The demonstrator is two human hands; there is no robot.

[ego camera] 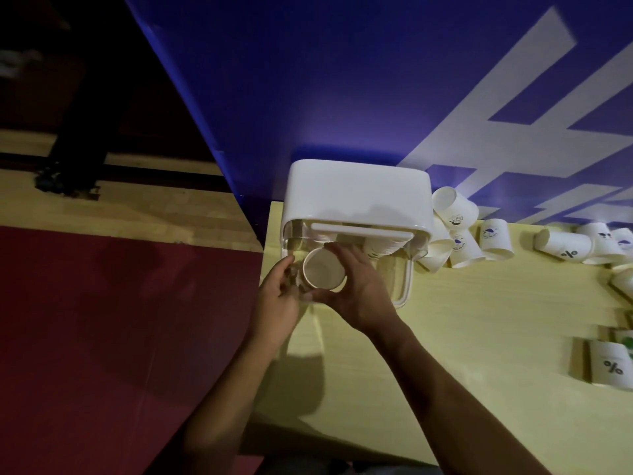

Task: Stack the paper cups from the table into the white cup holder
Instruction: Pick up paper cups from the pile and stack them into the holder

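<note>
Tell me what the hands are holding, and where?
A paper cup. The right hand curls round its side below the rim. The left hand is at its other side; its grip cannot be told.
</note>
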